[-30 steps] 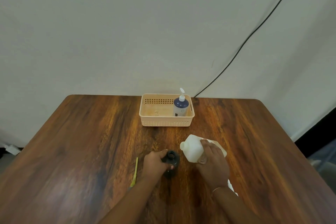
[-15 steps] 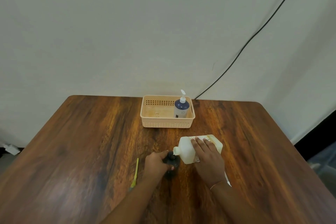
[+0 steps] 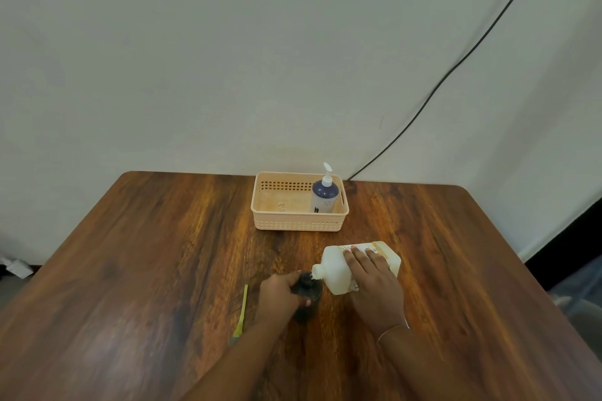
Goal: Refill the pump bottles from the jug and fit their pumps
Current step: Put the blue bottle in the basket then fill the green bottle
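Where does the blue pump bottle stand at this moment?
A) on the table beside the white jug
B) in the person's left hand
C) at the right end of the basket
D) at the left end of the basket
C: the blue pump bottle stands upright inside the peach basket, at its right end, with a white pump on top.

A worktop (image 3: pixel 130 270) of dark brown wood, streaked with amber-orange grain, carries a peach basket (image 3: pixel 298 225) patterned with rows of small square holes. In it is a navy-blue bottle (image 3: pixel 322 195) with a white pump and a pale label band. Nearer is a white jug (image 3: pixel 335 267) — its label pale with reddish print, stained yellow-brown at the far end — and a black bottle (image 3: pixel 309 290). A yellow-green strip (image 3: pixel 242 309) marks the wood; a black cable (image 3: pixel 456 68) crosses the off-white wall (image 3: pixel 228 42).
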